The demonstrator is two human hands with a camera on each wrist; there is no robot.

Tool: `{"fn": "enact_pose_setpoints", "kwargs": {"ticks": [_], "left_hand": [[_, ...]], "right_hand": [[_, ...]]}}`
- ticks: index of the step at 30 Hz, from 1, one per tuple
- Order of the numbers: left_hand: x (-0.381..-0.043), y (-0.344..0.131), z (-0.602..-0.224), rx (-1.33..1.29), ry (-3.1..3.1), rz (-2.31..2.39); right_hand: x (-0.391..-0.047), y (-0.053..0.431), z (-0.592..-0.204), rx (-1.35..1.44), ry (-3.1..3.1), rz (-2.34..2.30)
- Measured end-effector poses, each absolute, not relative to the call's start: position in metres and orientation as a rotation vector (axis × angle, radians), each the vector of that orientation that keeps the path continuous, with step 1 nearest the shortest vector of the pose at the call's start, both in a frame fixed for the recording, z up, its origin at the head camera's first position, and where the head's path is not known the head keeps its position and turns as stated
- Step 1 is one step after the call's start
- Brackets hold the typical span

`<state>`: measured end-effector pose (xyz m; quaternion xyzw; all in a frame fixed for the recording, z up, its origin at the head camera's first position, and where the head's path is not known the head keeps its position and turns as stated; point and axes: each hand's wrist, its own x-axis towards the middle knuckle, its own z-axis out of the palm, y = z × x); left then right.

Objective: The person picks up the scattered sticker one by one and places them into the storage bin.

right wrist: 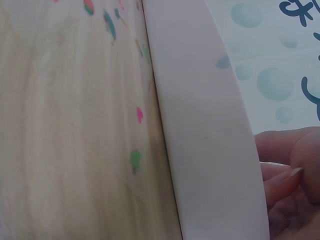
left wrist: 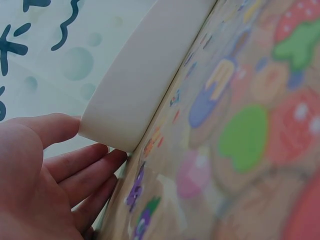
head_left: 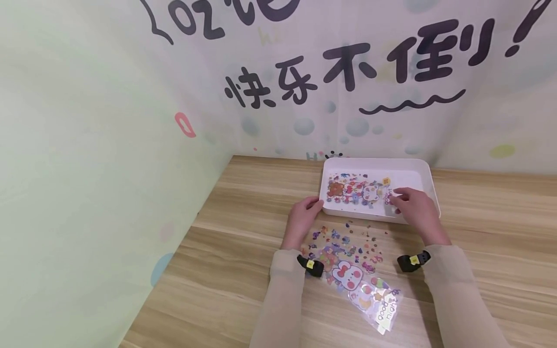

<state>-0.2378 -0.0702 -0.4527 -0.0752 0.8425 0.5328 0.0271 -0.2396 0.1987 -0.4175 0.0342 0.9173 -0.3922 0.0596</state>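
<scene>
A white tray (head_left: 422, 176) stands near the back wall, with a clear sheet of cartoon stickers (head_left: 354, 192) lying in it. My left hand (head_left: 303, 217) holds the tray's near left corner. In the left wrist view, its thumb is at the rim and its fingers reach the lower edge. Over the tray's right part is my right hand (head_left: 415, 208), its fingertips at the sheet's right end and thumb apart from the forefinger. The tray wall (right wrist: 205, 125) hides part of that hand in the right wrist view.
Between the forearms, a second clear sticker sheet (head_left: 348, 278) with a bunny and "good night" lettering lies on the wooden table (head_left: 217, 270). A printed cloth wall (head_left: 278, 130) rises behind the tray, and a pale one (head_left: 87, 169) stands to the left.
</scene>
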Motion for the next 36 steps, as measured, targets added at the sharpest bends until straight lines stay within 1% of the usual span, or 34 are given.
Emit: {"fn": "enact_pose_setpoints", "kwargs": {"ticks": [16, 25, 36], "left_hand": [[-0.2361, -0.0704, -0.4536, -0.221, 2.584, 1.670], [-0.2369, -0.0706, -0.4538, -0.227, 2.588, 1.668], [-0.2375, -0.0701, -0.4526, -0.210, 2.611, 1.653]], "right_hand": [[-0.2370, 0.1969, -0.4163, 0.180, 2.754, -1.202], [-0.2384, 0.1992, -0.4166, 0.137, 2.746, -1.203], [-0.2383, 0.2000, -0.4173, 0.195, 2.765, -1.226]]}}
